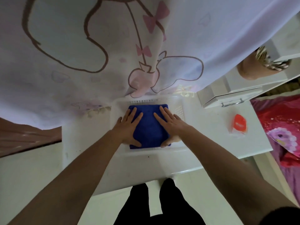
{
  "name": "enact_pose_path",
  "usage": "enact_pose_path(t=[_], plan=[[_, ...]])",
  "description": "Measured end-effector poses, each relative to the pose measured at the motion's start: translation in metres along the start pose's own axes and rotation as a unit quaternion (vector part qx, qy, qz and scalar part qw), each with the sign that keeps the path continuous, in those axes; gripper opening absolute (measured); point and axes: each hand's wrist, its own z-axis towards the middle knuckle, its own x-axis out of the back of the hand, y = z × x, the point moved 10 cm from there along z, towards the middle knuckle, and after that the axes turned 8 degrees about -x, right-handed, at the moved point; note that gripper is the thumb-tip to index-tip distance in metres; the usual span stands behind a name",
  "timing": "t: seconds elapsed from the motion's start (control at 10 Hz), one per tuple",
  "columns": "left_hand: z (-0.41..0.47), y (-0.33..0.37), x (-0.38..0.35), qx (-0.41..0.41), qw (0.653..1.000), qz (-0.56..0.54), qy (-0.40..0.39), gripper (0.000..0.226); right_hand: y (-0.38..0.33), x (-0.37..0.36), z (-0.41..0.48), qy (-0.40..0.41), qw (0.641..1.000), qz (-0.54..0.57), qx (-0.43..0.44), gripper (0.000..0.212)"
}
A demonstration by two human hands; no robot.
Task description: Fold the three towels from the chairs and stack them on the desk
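Observation:
A folded blue towel [148, 127] lies in a white plastic basket [179, 109] on the white desk [146, 166]. My left hand [129, 127] lies flat on the towel's left side, fingers straight and spread, thumb at the near edge. My right hand [170, 125] presses flat on the right side, its thumb tucked at the near right corner. Whether more towels lie under the blue one is hidden.
A pale curtain [97, 54] with a pink cartoon print hangs right behind the basket. A white drawer box [227, 96] and an orange packet [240, 125] sit on the desk's right. A bed with pink bedding [282, 127] is at far right, a brown surface [24, 137] at left.

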Motion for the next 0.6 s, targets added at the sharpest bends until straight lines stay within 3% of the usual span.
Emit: enact_pose_path(t=[0.4,0.6], plan=[[0.012,-0.005,0.000,-0.010,1.000,0.011,0.004,0.138,0.008,-0.012,0.015,0.002,1.000,-0.006,-0.017,0.143],[-0.017,0.011,0.018,0.011,0.998,0.054,0.011,0.124,0.012,0.012,-0.026,0.033,0.994,0.094,-0.047,0.137]])
